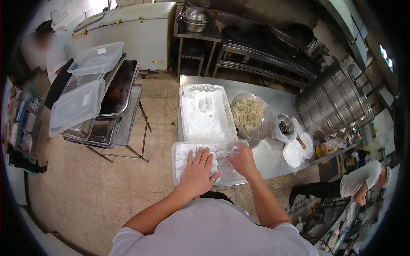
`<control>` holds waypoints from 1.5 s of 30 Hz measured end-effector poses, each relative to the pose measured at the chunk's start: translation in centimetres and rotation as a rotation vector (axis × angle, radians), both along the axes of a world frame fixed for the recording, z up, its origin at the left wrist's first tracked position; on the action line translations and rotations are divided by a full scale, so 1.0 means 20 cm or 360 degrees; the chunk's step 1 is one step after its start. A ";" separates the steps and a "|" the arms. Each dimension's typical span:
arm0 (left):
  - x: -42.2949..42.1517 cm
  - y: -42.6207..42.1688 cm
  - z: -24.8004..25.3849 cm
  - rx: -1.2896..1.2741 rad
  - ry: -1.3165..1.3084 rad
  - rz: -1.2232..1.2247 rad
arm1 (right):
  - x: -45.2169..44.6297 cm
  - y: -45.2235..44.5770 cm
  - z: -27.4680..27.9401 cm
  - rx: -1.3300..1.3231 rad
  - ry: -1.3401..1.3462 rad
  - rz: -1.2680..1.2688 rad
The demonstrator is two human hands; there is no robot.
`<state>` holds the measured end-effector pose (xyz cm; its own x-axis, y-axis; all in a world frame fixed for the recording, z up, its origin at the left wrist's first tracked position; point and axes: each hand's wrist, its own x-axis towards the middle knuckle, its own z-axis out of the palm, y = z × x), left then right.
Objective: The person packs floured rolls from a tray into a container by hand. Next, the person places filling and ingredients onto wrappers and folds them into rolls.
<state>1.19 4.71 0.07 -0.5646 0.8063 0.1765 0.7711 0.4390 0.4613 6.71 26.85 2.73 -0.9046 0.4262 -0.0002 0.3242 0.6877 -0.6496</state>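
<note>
Resting flat with fingers spread and grasping nothing, my left hand (pixel 195 170) lies on the white powdered pieces (pixel 182 155) set side by side in the near tray (pixel 174 170), which sits at the edge of the metal table (pixel 273 160) closest to me. My right hand (pixel 243 159) is positioned over the right part of the same tray, fingers curled downward — whether they grip a piece, I cannot tell. Adjoining components: the powder-filled tray (pixel 209 126) directly beyond — with a bowl of chunky pale mixture (pixel 249 114) to its right.
</note>
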 end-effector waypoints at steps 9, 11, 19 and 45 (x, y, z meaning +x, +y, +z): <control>0.00 0.09 0.04 0.0076 -0.0060 -0.0075 | -0.04 0.17 -0.02 0.0118 0.0167 0.0065; 0.00 0.14 0.05 0.0094 -0.0034 -0.0118 | -0.08 0.25 0.04 0.0122 0.0063 0.0068; 0.02 0.25 0.08 -0.0086 -0.0054 -0.0028 | -0.58 0.57 0.05 -0.0024 0.0125 0.0501; 0.11 0.04 0.04 0.0054 0.0041 0.0859 | -1.76 0.12 -0.68 0.0842 0.0055 0.1028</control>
<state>3.48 5.53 0.92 -0.8921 0.3967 0.2164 0.4514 0.7609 0.4661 -28.53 29.28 -10.94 -0.9669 -0.2401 0.0865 -0.2526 0.9486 -0.1909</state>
